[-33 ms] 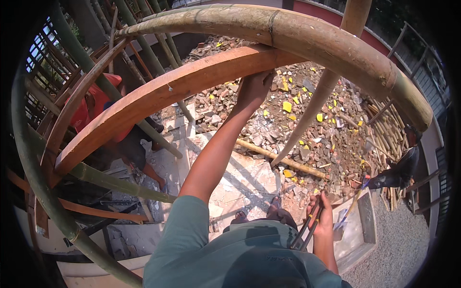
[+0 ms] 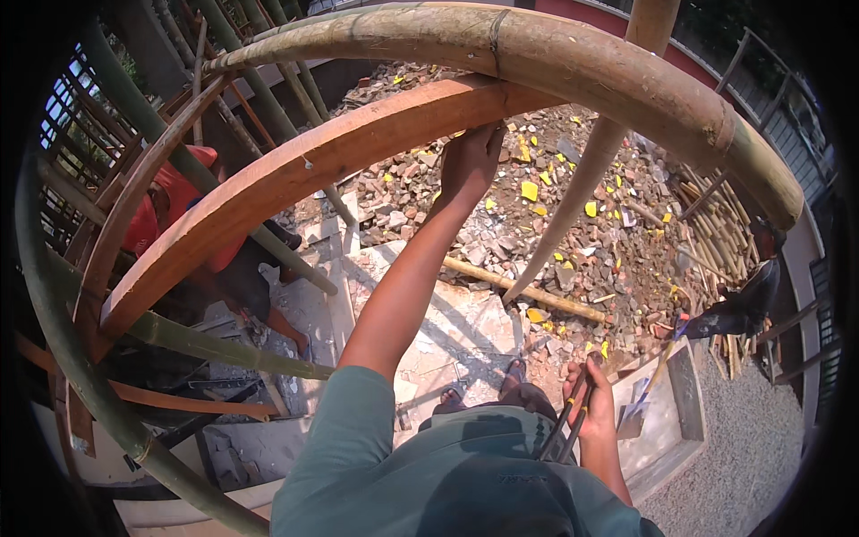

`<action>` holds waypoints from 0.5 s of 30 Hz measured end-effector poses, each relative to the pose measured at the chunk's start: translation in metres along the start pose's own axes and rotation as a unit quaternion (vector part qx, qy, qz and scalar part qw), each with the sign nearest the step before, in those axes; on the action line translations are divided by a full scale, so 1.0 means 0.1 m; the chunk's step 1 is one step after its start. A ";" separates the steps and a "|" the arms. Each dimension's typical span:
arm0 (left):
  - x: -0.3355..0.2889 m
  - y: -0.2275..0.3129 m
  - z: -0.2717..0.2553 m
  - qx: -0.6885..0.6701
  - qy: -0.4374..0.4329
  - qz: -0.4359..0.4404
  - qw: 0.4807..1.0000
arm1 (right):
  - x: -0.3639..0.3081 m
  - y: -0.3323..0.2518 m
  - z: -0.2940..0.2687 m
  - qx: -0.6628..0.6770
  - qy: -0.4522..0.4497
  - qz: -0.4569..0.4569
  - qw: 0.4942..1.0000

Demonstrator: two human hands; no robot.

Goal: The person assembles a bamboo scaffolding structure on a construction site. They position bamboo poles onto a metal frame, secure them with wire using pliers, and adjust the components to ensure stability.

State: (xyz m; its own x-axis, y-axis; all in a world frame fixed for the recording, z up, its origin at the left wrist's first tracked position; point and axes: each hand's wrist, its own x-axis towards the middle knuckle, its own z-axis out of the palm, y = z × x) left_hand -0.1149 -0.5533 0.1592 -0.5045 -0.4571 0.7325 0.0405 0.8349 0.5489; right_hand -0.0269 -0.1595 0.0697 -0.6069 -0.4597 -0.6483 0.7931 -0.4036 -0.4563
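Observation:
A long reddish-brown wooden beam (image 2: pixel 295 170) runs slantwise from the lower left up to a thick bamboo pole (image 2: pixel 573 45). My left hand (image 2: pixel 472 166) reaches up and grips the beam's lower edge close to where it meets the bamboo; its fingers are partly hidden. Low at my right side, my right hand (image 2: pixel 592 407) is closed around dark pincers (image 2: pixel 565 421). Their two long handles carry yellow bands and point down toward my shirt, while the jaw end lies hidden in the hand.
Below spreads broken brick rubble (image 2: pixel 537 224), crossed by an upright bamboo post (image 2: pixel 573 206). At left, a person in a red shirt (image 2: pixel 179 197) bends among bamboo posts. Another person in dark clothes (image 2: pixel 743 300) stands at right with a long-handled shovel (image 2: pixel 658 380), beside piled bamboo sticks (image 2: pixel 720 219).
The whole view has shifted slightly. My left hand stays at the beam, and my right hand has turned a little with the pincers still in it.

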 end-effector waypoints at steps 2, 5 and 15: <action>-0.06 0.06 0.13 0.045 0.062 -0.020 0.997 | -0.13 0.18 -0.02 0.032 -0.006 0.068 0.997; -0.02 0.10 0.34 0.063 0.141 -0.003 0.988 | -0.42 0.11 0.15 -0.005 -0.174 0.025 0.984; 0.02 0.00 0.35 -0.159 0.029 -0.152 0.975 | 0.10 -0.12 -0.23 -0.085 -0.216 0.100 0.968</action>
State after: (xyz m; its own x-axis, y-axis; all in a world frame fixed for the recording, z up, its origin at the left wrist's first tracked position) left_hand -0.1456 -0.5432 0.1467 -0.4863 -0.6927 0.5325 0.1664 0.5249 0.8348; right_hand -0.0418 -0.1409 0.0548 -0.3771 -0.8175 -0.4352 0.8715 -0.1542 -0.4656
